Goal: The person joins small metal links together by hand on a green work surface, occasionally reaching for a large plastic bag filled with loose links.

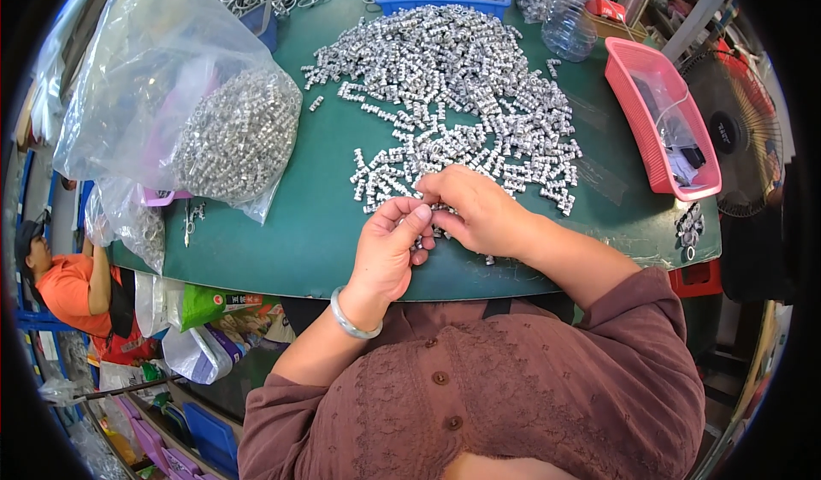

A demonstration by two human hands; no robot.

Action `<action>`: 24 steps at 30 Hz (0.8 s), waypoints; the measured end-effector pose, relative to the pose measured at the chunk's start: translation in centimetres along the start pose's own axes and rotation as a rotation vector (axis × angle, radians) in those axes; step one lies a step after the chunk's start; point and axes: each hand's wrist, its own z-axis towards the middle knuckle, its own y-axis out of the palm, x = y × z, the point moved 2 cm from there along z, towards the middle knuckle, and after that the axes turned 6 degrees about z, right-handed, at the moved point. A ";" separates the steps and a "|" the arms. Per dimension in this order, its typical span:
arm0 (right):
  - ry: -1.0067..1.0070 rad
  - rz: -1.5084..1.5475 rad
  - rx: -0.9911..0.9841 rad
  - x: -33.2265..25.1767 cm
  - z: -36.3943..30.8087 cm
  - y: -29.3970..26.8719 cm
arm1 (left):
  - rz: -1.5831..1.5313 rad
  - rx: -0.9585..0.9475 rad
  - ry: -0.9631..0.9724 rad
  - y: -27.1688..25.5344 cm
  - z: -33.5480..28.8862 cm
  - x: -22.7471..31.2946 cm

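So closest in you've got a brown buttoned shirt (479, 377) right up against the rounded near edge of the green table (316, 232), with both forearms coming over that edge. The left hand (389, 249), metal bangle (355, 316) at its wrist, has thumb and fingers curled together, and they look clamped on something silvery; my guess is it's steadying the work. The right hand (483, 210) comes in from the other side, fingertips bunched against the left's, but whether they're actually gripping I can't tell, they cover it up. Working low by the chest probably saves the arms some reaching. The small metal pieces (466, 146) start right under and beyond the fingers, scattered loose at first, then banked into a thick heap, presumably so there's always one handy. Elbow room: green tabletop shows on both sides of the pile, but only a thin strip toward the lap, so stuff could roll off there. Left, a fat clear bag (235, 133) of similar bits hems things in; right, a pink basket (633, 125) sits near the table's side, with a fan (735, 129) beyond. Way at the back there's a blue tray (445, 6) holding more metal parts, just behind the heap.
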 end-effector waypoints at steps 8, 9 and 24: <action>-0.007 -0.155 -0.045 1.3 0.2 -2.9 | -0.271 -0.101 -0.052 -1.4 0.4 -0.3; 0.097 -0.264 -0.159 1.6 -0.1 -3.3 | -0.298 -0.125 -0.061 -1.3 0.3 -0.1; 0.211 -0.253 -0.353 1.7 -0.9 -3.9 | -0.372 -0.162 -0.075 -1.5 0.3 0.0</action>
